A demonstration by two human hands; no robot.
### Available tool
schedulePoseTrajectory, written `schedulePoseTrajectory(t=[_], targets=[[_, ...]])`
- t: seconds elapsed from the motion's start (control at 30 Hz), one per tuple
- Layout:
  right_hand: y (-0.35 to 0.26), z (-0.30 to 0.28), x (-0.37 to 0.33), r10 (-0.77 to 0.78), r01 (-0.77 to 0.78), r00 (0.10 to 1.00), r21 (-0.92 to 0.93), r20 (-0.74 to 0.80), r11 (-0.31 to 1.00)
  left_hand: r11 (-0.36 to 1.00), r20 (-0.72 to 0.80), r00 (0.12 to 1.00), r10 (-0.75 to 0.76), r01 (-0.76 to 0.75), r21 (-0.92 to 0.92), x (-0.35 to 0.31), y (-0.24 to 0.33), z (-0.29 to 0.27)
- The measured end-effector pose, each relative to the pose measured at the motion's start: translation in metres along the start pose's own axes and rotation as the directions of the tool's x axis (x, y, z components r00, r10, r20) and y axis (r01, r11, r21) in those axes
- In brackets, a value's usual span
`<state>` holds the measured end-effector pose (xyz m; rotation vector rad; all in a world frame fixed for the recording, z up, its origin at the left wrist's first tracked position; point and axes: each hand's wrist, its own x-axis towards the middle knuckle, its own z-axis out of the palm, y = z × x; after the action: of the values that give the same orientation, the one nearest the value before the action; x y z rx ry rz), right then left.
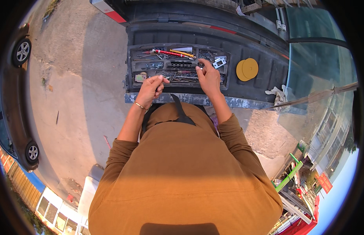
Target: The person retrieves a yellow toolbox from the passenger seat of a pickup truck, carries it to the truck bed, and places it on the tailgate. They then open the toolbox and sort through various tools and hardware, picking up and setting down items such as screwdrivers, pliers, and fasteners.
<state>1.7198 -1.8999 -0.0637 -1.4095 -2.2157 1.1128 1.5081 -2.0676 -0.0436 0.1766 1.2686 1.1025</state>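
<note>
A black compartment tray [227,74] full of screws, bits and small hardware lies in front of me. My left hand [150,89] hovers over its near left edge, thumb and forefinger pinched; whatever is between them is too small to tell. Over the right half of the tray, my right hand [209,78] has thumb and forefinger apart, close to a dark round piece beside the slotted black holder [181,65]. A red stick-shaped tool [171,53] and a yellow pencil-like stick [181,53] lie across the far compartments. Right of them sits a pale metal plate with cut-outs [219,62].
Two round yellow discs [249,69] overlap on the dark truck bed, right of the tray. A crumpled whitish rag [279,94] lies near the bed's worn metal edge [240,103]. Glass panes [321,70] stand at the right. A dark car [19,98] is parked far left.
</note>
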Motion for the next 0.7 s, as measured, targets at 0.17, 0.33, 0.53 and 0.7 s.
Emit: schedulePoseTrajectory(t=[0.17,0.33,0.53,0.7], targets=[[-0.019,0.012,0.039,0.068,-0.054,0.986,-0.091,0.154,0.994,1.0,-0.033,0.999,-0.013,0.013,0.008,-0.001,-0.004,0.008],[-0.029,0.014,0.041,-0.017,0.06,0.966,-0.164,0.257,0.985,1.0,-0.067,0.998,-0.021,0.02,-0.015,-0.004,-0.006,0.011],[-0.028,0.007,0.018,-0.06,0.11,0.961,-0.173,0.271,0.979,0.999,-0.07,0.997,-0.014,0.011,-0.039,-0.002,-0.009,0.011],[-0.028,0.008,0.008,-0.069,0.105,0.969,-0.141,0.238,0.984,1.0,-0.087,0.996,-0.006,0.004,-0.02,-0.001,-0.011,0.014]])
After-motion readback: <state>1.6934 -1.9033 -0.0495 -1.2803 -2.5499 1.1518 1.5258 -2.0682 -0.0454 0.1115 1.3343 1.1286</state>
